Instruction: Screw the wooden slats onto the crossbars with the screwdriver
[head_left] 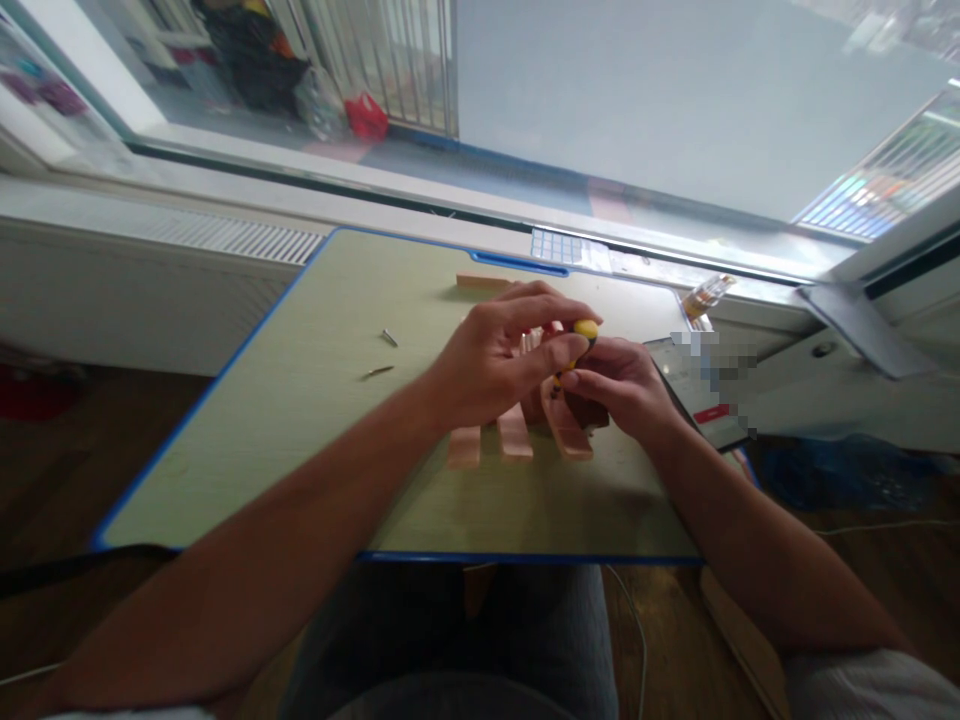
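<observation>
A short screwdriver with a yellow and black handle (pixel 586 328) stands tilted over the wooden pieces. My left hand (pixel 499 345) is closed with thumb and fingers on its handle. Close beside it, my right hand (pixel 626 385) pinches around the lower part of the screwdriver, by one wooden slat (pixel 571 440). What its fingertips grip exactly is partly hidden. Two more slats (pixel 515 437) (pixel 465 448) point toward me from under my hands. Their far ends, and whatever joins them, are covered by my left hand.
Left of my hands lie a screw (pixel 388 337) and another thin metal piece (pixel 378 371). A loose wooden strip (pixel 480 282) is at the back of the blue-edged table (pixel 262 430). A bottle (pixel 709 296) and a dark-edged flat object (pixel 694 395) are at the right.
</observation>
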